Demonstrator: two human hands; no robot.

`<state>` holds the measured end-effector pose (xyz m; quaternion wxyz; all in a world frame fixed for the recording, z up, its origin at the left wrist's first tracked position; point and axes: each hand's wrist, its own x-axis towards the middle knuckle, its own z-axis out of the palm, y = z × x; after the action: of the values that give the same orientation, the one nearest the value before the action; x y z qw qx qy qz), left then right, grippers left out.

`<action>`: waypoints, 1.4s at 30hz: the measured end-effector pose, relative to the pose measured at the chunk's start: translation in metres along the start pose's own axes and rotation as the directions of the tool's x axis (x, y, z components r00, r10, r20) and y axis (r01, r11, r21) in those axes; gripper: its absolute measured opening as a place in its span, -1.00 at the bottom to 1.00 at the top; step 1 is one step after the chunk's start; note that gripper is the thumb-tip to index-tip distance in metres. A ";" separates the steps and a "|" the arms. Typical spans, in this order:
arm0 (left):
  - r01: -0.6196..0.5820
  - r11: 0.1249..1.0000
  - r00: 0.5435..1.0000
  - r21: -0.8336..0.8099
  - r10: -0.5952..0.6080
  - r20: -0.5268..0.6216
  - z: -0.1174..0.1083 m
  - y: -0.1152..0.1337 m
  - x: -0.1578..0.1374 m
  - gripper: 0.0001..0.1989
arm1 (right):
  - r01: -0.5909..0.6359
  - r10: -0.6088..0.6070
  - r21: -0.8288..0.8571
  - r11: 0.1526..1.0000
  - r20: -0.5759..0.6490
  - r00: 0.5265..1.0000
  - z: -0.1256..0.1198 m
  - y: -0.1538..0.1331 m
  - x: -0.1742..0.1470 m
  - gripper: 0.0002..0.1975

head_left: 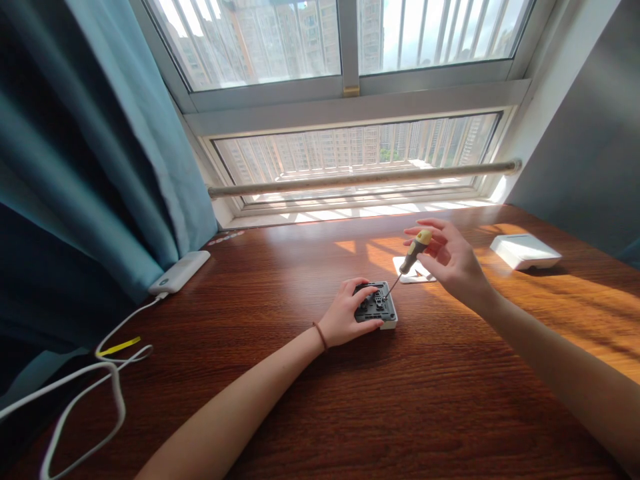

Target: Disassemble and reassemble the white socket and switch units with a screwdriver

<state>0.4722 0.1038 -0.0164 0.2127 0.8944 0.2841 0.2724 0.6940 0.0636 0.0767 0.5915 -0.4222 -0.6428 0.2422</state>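
Observation:
A small square electrical unit point(391, 317), like a wall switch or socket, lies on the table with its dark grey inner face up and white sides showing. My left hand point(347, 315) grips it from the left, thumb at the near edge and fingers over the far part. My right hand point(453, 263) has its thumb and fingers around the grey-and-yellow handle of a screwdriver point(412, 256). The tool leans, its thin shaft pointing down at the unit's right part; whether the tip sits in a screw is too small to tell. Behind it lies a white plate point(425, 279).
A white box point(526, 251) stands at the right on the wooden table point(280, 400). At the left are a white power strip or adapter point(181, 272) with a looped white cable point(117, 393), a yellow strip point(120, 347) and a blue curtain point(165, 167). A barred window is behind.

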 end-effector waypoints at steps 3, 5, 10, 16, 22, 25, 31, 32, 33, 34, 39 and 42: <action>-0.004 1.000 1.000 -0.003 0.004 -0.008 0.000 0.000 0.000 -0.40 | -0.026 0.026 -0.016 1.000 -0.008 1.000 0.001 -0.002 -0.001 -0.61; -0.008 1.000 1.000 0.000 0.008 -0.006 0.000 0.000 0.000 -0.40 | -0.018 0.011 -0.143 0.990 -0.048 0.999 0.001 0.001 -0.001 -0.64; -0.007 1.000 1.000 0.009 0.007 0.004 0.000 0.000 0.000 -0.40 | 0.023 -0.048 -0.237 0.971 -0.098 0.994 -0.003 0.006 0.002 -0.62; -0.005 1.000 1.000 0.002 0.005 -0.001 -0.001 0.001 0.000 -0.40 | -0.009 0.008 0.008 1.000 0.056 0.998 0.000 -0.002 0.000 -0.58; -0.008 1.000 1.000 0.007 0.008 0.000 -0.001 0.001 0.000 -0.40 | 0.044 -0.076 -0.385 0.922 -0.068 0.995 0.000 0.003 -0.001 -0.64; -0.005 1.000 1.000 0.006 0.005 0.000 0.000 0.001 0.000 -0.41 | 0.052 -0.100 -0.433 0.900 -0.088 0.991 -0.002 0.003 0.000 -0.66; -0.003 1.000 1.000 0.004 0.003 0.001 0.000 0.000 0.000 -0.41 | -0.039 0.035 0.053 0.998 0.065 0.997 0.000 -0.001 -0.001 -0.61; -0.003 1.000 1.000 0.004 0.003 0.001 0.000 0.000 0.000 -0.41 | -0.053 0.049 0.056 0.997 0.062 0.997 0.001 -0.001 -0.001 -0.63; -0.003 1.000 1.000 0.004 0.003 0.000 0.000 0.000 0.000 -0.41 | -0.054 0.053 0.023 0.998 0.047 0.997 0.002 0.000 -0.002 -0.64; -0.004 1.000 1.000 0.003 0.004 -0.001 0.000 0.000 0.000 -0.41 | -0.045 0.046 -0.038 0.998 0.023 0.999 0.002 0.001 -0.002 -0.65; -0.003 1.000 1.000 -0.001 0.003 -0.008 0.001 0.000 0.000 -0.41 | 0.010 -0.037 -0.298 0.955 -0.086 0.996 -0.001 0.006 0.001 -0.62; -0.005 1.000 1.000 -0.004 0.005 -0.010 0.001 0.000 0.000 -0.41 | -0.016 0.013 -0.108 0.994 -0.022 1.000 -0.003 0.003 0.002 -0.50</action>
<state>0.4726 0.1034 -0.0173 0.2125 0.8932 0.2825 0.2778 0.6976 0.0667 0.0756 0.5726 -0.4609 -0.6457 0.2068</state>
